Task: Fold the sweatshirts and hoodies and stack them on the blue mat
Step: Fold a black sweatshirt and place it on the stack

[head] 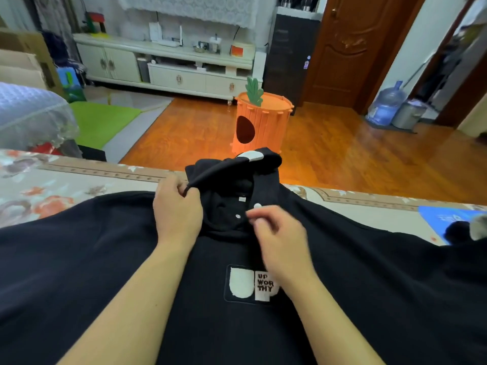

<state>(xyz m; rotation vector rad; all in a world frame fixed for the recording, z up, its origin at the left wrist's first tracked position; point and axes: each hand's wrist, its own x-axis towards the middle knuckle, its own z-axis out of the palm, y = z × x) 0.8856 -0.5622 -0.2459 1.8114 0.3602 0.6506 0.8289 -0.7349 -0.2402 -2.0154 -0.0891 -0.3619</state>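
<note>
On bed: 1 black hoodie [263, 272], 2 hands pinching its collar.

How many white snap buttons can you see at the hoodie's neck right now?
3: one at the placket's right edge, one lower left, one pinched by the right hand. More may be hidden.

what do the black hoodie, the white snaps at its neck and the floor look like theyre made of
Black hoodie: looks like soft matte fleece or cotton knit; it drapes in folds and gives no shine.
White snaps: probably plastic or painted metal; small smooth round discs, too small to tell which.
Floor: appears to be varnished wood or wood-look laminate; orange-brown grain with glossy reflections.
</note>
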